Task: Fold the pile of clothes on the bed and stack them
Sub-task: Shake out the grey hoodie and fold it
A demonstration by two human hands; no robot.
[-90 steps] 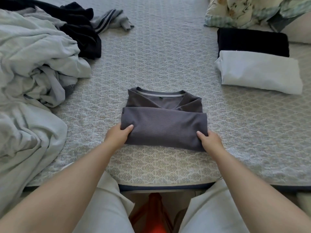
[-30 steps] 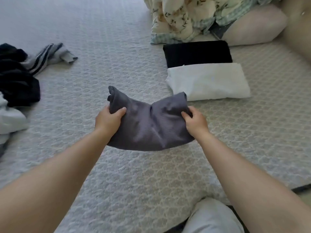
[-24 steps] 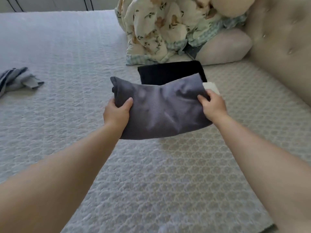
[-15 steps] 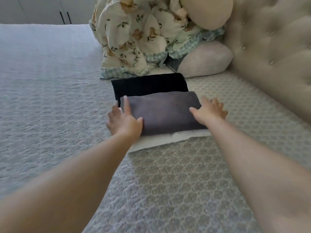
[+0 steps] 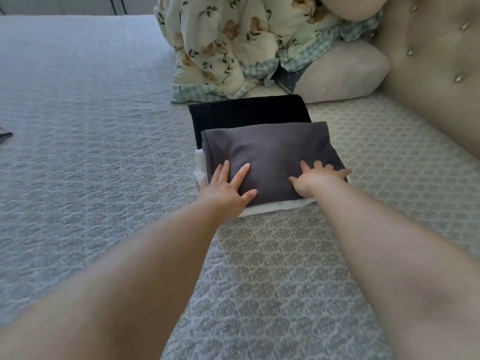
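A folded grey shirt (image 5: 270,152) lies on top of a folded white garment (image 5: 272,207), of which only the near and left edges show. Behind them lies a folded black garment (image 5: 246,110), flat on the bed (image 5: 91,126). My left hand (image 5: 226,190) rests flat on the grey shirt's near left corner with fingers spread straight. My right hand (image 5: 317,178) presses its near right part, fingers stretched out. Neither hand grips the cloth.
A crumpled floral blanket (image 5: 233,42) and a beige pillow (image 5: 345,71) sit just behind the stack. A tufted beige headboard (image 5: 428,61) rises at the right. A scrap of dark cloth (image 5: 5,135) shows at the left edge.
I lifted the folded grey shirt from in front of me, carried it right and laid it on the white garment. Both hands let go and now lie flat on it.
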